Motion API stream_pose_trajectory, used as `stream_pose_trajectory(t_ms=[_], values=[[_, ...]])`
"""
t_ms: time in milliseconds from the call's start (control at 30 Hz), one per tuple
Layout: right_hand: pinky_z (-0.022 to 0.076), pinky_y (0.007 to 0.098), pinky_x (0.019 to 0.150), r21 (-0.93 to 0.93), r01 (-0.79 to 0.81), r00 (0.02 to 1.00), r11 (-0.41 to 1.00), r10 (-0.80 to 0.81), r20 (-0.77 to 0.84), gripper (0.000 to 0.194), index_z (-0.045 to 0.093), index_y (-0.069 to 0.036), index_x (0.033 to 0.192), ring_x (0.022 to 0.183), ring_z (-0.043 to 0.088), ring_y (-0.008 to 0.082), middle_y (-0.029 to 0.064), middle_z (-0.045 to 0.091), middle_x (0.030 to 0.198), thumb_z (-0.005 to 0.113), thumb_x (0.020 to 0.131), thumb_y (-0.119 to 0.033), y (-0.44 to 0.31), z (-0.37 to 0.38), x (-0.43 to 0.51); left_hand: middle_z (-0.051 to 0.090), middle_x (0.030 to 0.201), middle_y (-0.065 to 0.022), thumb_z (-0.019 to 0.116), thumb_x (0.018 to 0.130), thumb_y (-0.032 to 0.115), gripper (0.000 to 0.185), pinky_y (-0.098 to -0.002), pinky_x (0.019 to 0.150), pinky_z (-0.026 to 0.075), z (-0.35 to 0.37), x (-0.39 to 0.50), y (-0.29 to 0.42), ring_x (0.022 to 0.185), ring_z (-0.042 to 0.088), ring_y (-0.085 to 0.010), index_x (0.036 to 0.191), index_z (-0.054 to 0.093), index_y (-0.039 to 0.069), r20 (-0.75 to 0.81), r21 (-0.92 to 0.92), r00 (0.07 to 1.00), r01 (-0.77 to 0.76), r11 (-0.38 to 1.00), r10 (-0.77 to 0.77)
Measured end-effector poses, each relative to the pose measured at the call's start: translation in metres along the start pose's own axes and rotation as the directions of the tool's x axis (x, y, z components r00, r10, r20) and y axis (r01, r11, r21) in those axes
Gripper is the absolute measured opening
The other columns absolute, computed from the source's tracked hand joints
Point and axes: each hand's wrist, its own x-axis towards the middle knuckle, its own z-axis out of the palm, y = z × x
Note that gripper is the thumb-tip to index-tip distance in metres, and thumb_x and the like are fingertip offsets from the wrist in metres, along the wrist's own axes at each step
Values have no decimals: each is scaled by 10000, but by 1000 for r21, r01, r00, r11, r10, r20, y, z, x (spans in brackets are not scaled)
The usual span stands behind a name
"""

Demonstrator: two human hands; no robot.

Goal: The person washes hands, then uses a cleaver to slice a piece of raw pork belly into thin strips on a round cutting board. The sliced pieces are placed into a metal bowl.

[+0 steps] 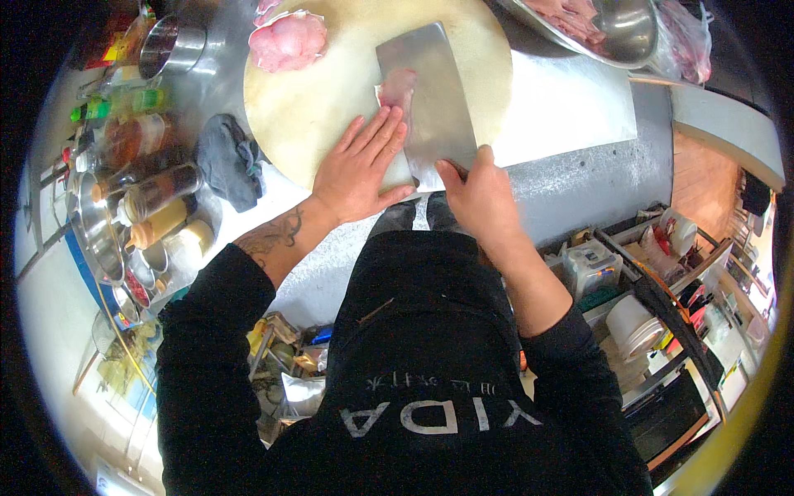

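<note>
My right hand (484, 201) grips a wide-bladed metal cleaver (439, 105) by its handle, which is mostly hidden in the fist. The broad blade points away from me over a round, pale cutting board (291, 118). A small piece of pale pink raw meat (396, 88) lies at the blade's left side; whether it rests on the blade or beside it I cannot tell. My left hand (361, 164) is laid flat, thumb spread, its fingertips touching the near end of that piece. A larger lump of raw meat (287, 41) sits at the board's far left.
A steel bowl of raw meat (636, 31) stands far right, with a plastic bag of meat (685, 43) beside it. A dark cloth (228, 161) lies left of the board. Sauce bottles (162, 189) and a steel pot (170, 46) crowd the left. Shelves with tubs (633, 325) are at right.
</note>
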Motion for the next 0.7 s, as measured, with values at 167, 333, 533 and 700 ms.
stream_pose_trajectory(t_ms=[167,333,533,700], values=[[592,600,731,-62,60,998,996,-60,-5,449,481,88,1087,820,697,584,371,696,839,729,987,-273,-11,1,-8,276,1737,-224,706,981,445,882,-490,1318,214,0,1,2,1622,255,-352,1635,340,-20,-33,-50,998,52,997,-54],[595,603,698,-116,88,996,989,-85,34,422,446,80,1107,796,704,570,353,700,820,704,999,-235,-16,2,-25,482,1614,-233,707,970,179,633,-472,1253,361,15,27,1,1519,443,-383,1525,506,-47,-377,-401,858,187,897,-348],[602,599,686,-110,83,996,990,-79,45,376,424,73,1095,779,713,559,351,692,790,677,1010,-192,-35,1,-28,605,1499,-238,694,945,89,531,-441,1201,443,33,33,4,1426,562,-383,1449,601,-50,-532,-334,779,168,927,-333],[598,612,705,-89,125,992,988,-124,16,331,413,67,1095,794,714,561,365,696,819,639,1017,-162,-59,12,-8,700,1357,-232,717,884,7,502,-420,1093,546,39,33,6,1311,654,-380,1383,672,-20,-583,-398,710,173,901,-394]])
